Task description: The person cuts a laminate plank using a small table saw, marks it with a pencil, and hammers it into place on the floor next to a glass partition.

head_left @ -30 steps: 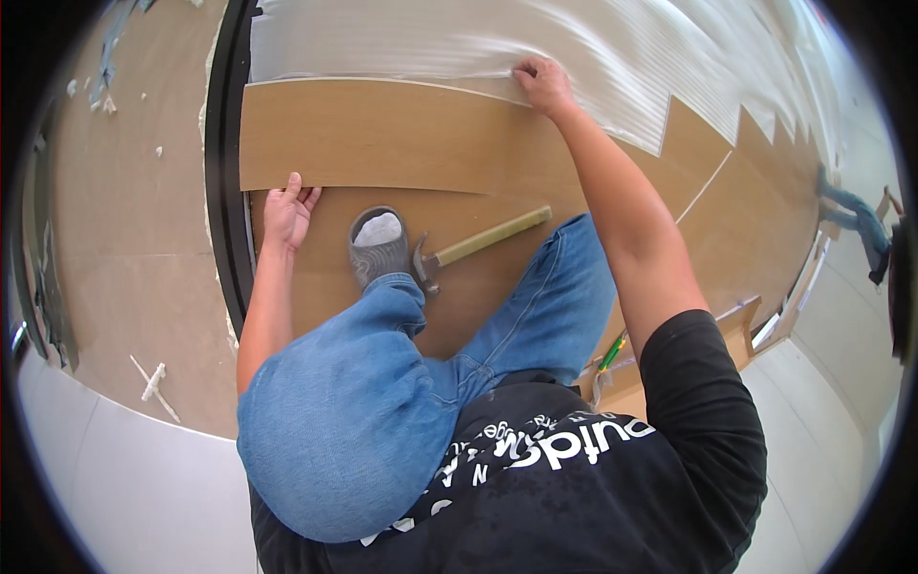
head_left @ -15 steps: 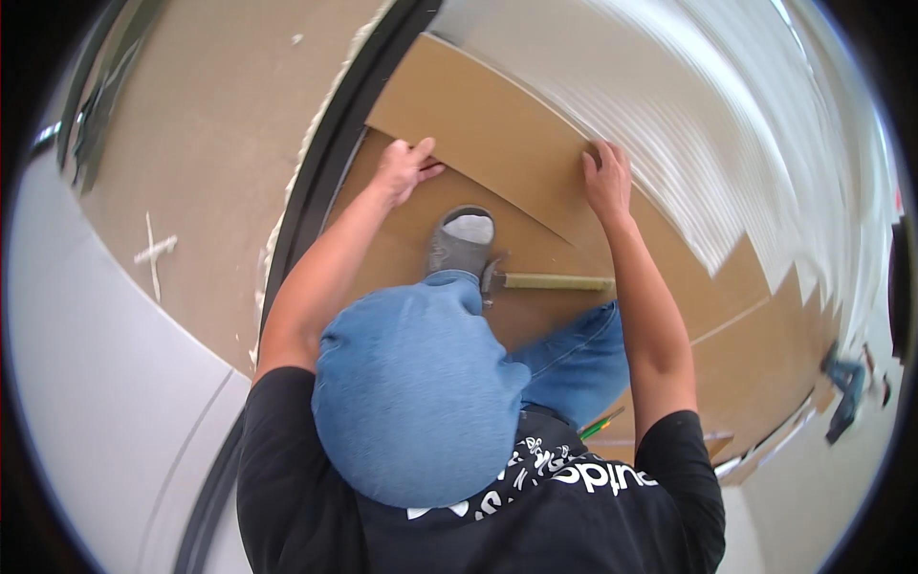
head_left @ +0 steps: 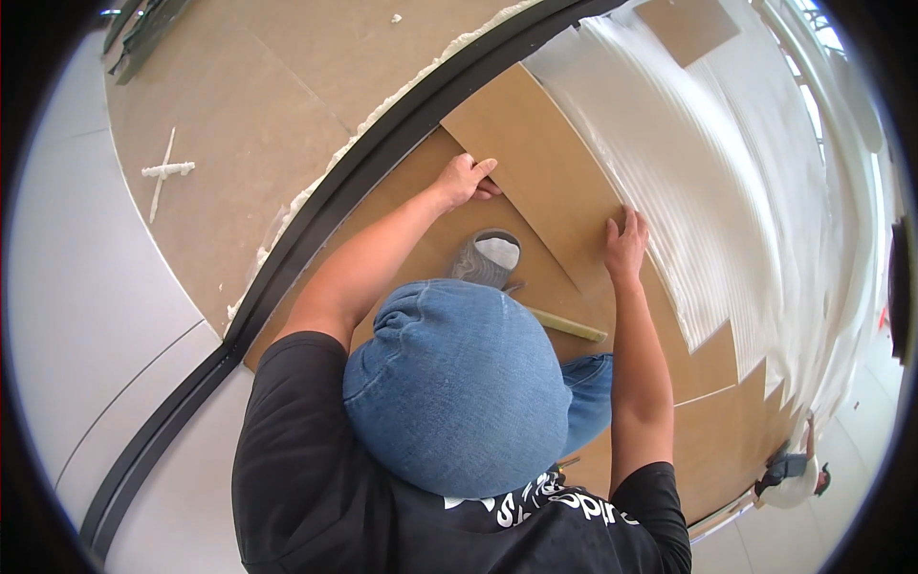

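A tan wood-look floor plank (head_left: 540,143) lies slantwise in front of me, its near edge raised a little over the laid floor. At that near edge my left hand (head_left: 469,180) pinches the plank, thumb above and fingers curled below. My right hand (head_left: 626,244) grips its far long edge farther right, fingers over the rim beside the white underlay. Between my arms, a hammer (head_left: 566,325) with a yellowish handle lies on the laid planks, its head mostly hidden by my knee.
White foam underlay (head_left: 688,191) spreads to the right, with a loose board (head_left: 688,29) on it. A black edging strip (head_left: 344,172) curves along the left. Laid planks end in a stepped edge (head_left: 732,349). A co-worker (head_left: 796,474) is low at the far right.
My view has turned, so the plank and strip appear tilted more steeply. Both hands keep their hold on the plank. My knee now covers more of the hammer.
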{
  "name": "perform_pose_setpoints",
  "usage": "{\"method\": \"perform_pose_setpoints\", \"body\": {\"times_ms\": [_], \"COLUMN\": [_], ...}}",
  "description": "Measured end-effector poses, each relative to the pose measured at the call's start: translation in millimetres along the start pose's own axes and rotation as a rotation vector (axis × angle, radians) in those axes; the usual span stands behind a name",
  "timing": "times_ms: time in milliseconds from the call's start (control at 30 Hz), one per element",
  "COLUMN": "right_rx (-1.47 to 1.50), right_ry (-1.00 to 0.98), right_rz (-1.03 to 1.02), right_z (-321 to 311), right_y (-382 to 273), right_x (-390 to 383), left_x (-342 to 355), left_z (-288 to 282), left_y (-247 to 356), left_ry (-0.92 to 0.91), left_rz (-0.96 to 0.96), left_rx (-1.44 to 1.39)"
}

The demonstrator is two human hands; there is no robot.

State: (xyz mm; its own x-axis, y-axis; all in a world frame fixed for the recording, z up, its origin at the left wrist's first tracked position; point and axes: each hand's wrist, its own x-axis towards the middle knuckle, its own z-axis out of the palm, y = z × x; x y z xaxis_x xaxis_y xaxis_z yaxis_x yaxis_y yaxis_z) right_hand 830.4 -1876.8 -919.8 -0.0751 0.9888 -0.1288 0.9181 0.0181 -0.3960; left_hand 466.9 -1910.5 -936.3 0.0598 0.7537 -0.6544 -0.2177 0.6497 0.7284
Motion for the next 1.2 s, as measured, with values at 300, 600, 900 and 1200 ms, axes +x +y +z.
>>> {"method": "perform_pose_setpoints", "body": {"times_ms": [300,600,900,1200], "right_rx": [-0.020,-0.011,0.026,0.021], "right_ry": [-0.061,-0.058,-0.061,-0.060], "right_rz": [0.025,0.017,0.000,-0.019], "right_z": [-6,-2,-3,-11], "right_y": [-5,-1,1,-29], "right_x": [-3,-6,-3,6], "left_x": [1,-3,1,-9], "left_z": [1,3,3,-1], "left_y": [0,-2,-4,4], "left_ry": [0.036,0.045,0.046,-0.002], "left_rz": [-0.021,0.003,-0.015,-0.039], "left_rx": [-0.061,-0.069,-0.075,-0.468]}}
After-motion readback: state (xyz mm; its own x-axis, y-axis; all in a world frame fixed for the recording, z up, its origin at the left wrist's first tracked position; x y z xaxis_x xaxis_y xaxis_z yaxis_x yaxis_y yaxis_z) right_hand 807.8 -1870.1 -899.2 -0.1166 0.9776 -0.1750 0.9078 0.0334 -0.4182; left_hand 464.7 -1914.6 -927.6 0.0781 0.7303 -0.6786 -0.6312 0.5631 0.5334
